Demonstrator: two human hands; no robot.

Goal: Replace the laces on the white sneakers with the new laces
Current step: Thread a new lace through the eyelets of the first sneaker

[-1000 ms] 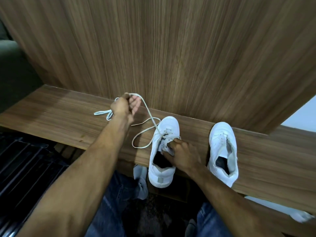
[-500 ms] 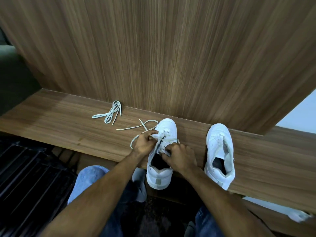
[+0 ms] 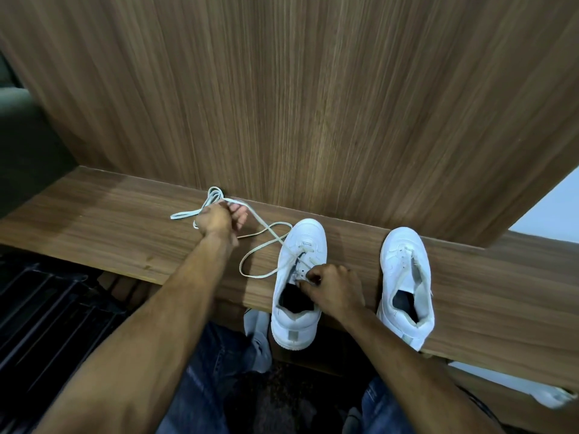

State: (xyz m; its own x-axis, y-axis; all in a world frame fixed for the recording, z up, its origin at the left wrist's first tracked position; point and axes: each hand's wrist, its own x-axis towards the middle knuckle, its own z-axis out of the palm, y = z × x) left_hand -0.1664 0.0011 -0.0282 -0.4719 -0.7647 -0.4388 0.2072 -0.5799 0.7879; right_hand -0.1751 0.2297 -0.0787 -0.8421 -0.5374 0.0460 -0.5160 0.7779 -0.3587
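Observation:
Two white sneakers stand on a wooden bench (image 3: 94, 233), toes toward the wall. A white lace (image 3: 266, 245) is partly threaded through the left sneaker (image 3: 300, 277). My left hand (image 3: 219, 219) is stretched out to the left, shut on that lace, which runs taut from the eyelets and also loops loosely on the bench. My right hand (image 3: 335, 286) presses on the left sneaker's tongue and eyelets, fingers closed there. The right sneaker (image 3: 404, 277) has no lace. A second bundled lace (image 3: 200, 208) lies behind my left hand.
A tall wooden panel (image 3: 313, 104) rises right behind the bench. Below the bench edge lie grey socks or cloths (image 3: 258, 343) and my jeans-clad knees. A black slatted rack (image 3: 47, 314) sits at lower left. A white cloth (image 3: 551, 396) lies at lower right.
My left hand went from the sneaker's eyelets out to the left and back, drawing the lace taut. My right hand stayed on the left sneaker.

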